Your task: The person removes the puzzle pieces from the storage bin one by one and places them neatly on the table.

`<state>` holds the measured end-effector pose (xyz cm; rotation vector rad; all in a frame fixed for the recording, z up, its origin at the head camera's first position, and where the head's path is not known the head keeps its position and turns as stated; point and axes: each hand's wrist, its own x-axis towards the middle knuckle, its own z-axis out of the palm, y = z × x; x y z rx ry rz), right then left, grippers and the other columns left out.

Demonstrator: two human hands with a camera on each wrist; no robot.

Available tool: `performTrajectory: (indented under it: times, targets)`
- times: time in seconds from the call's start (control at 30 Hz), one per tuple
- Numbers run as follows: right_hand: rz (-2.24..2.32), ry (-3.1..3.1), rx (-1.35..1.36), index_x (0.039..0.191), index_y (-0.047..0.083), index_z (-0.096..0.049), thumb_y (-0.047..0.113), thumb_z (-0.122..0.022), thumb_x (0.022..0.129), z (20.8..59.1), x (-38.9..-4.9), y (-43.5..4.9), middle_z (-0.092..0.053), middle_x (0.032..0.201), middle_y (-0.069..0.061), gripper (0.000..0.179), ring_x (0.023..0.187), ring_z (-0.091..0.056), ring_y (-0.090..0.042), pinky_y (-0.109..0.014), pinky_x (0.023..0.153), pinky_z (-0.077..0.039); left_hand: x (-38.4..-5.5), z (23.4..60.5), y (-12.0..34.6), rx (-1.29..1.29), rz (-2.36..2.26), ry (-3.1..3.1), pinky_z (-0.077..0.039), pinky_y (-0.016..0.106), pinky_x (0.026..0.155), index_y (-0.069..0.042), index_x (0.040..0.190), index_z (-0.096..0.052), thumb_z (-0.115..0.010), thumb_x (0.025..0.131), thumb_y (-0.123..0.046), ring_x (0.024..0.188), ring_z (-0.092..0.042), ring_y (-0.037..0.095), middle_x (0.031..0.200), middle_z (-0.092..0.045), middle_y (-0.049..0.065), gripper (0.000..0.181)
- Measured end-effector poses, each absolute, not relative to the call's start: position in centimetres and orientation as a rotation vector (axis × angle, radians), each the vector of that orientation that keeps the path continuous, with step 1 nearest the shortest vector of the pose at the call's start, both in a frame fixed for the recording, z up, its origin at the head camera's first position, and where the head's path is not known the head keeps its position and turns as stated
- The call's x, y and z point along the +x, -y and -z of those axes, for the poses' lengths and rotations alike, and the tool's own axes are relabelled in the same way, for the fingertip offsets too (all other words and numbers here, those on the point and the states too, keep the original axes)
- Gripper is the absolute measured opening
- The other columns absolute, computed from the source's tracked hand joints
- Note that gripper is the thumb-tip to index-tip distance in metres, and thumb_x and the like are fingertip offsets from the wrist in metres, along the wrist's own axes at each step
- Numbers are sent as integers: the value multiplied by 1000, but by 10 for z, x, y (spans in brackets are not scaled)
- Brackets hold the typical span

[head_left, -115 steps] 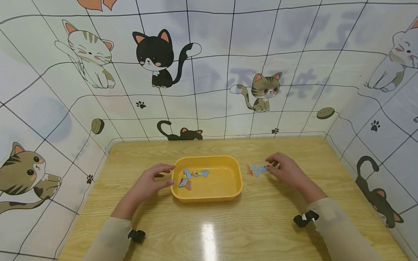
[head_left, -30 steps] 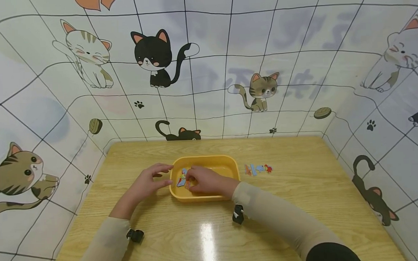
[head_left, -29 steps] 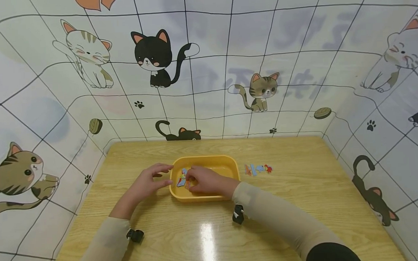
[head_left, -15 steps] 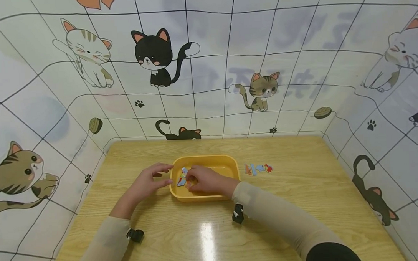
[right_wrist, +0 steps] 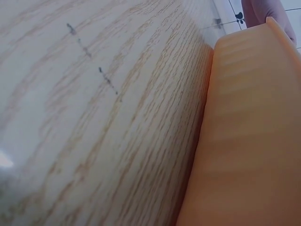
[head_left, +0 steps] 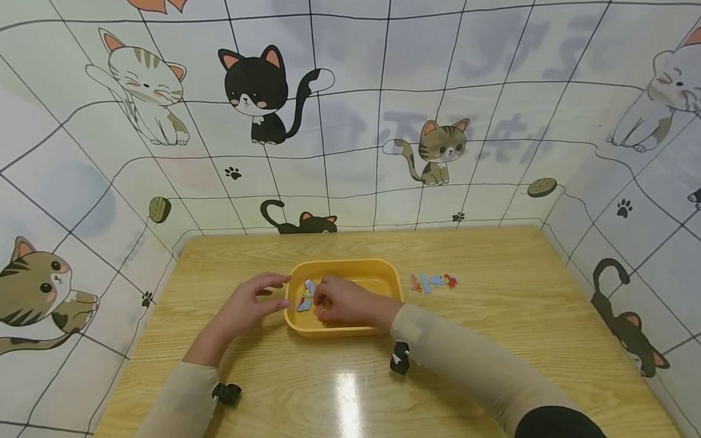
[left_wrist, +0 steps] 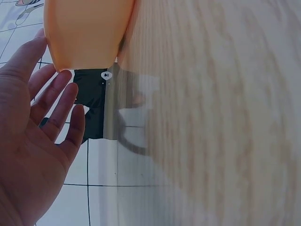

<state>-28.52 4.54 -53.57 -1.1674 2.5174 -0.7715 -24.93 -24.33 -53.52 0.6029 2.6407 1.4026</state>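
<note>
A yellow tray (head_left: 382, 289) stands on the wooden table. Inside it, my right hand (head_left: 350, 303) bends its fingers and thumb down onto a small orange puzzle piece (head_left: 318, 310), mostly covered by the fingers. Blue-and-red puzzle pieces (head_left: 304, 304) lie just left of those fingertips. My left hand (head_left: 253, 303) rests its fingertips at the tray's left end, fingers loosely extended. The left wrist view shows this hand (left_wrist: 37, 122) beside the tray's outer wall (left_wrist: 89, 33). In the right wrist view the tray's long side (right_wrist: 249, 127) hides the right hand.
To the tray's right, several puzzle pieces (head_left: 425, 283) lie in a row on the table (head_left: 491, 259), with a red one (head_left: 450, 281) at the right end. A cat-patterned cloth (head_left: 360, 167) closes off the back and sides.
Since the earliest frame, my right hand has left the row on the right, where the red piece now lies uncovered, and reached into the tray. During the last second the hands hardly shift.
</note>
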Motion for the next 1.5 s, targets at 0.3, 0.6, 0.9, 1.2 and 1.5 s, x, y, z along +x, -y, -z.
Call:
performTrajectory:
  times: [0.3,0.6,0.9,1.2,1.5]
  targets:
    - [732,-2528,-1189,116,8,-79,17,-79,102,536,-284,-45,-65,108,1,17,92,-59,-10,-24,85,-54,-248,534,244,606,-1409,-2642,-53,62,112,-11,147,-71,-87,99,-24,133,-63,36,148,-68,5,53]
    - [779,-2526,-1178,119,7,-79,15,-80,100,533,-284,-50,-66,106,2,21,92,-58,-11,-25,83,-53,-249,533,243,622,-1411,-2639,-53,62,111,-11,148,-71,-88,99,-24,133,-63,35,148,-69,5,53]
    - [891,-2524,-1073,127,4,-77,9,-77,99,512,-281,-75,-70,121,-4,28,106,-65,-19,-35,96,-57,-248,532,242,615,-1393,-2649,-53,62,112,-11,148,-71,-87,99,-18,134,-63,36,148,-68,6,52]
    - [911,-2574,-1099,129,1,-73,4,-72,103,484,-279,-116,-66,126,-9,26,109,-65,-32,-41,96,-59,-249,534,243,604,-1384,-2655,-53,61,113,-14,148,-71,-87,99,-21,134,-63,36,149,-68,5,52]
    - [884,-2697,-1003,127,9,-75,9,-76,103,469,-275,-149,-67,126,-4,24,112,-66,-33,-42,95,-58,-248,533,243,599,-1375,-2661,-52,61,113,-15,147,-71,-87,99,-20,134,-63,35,148,-68,3,51]
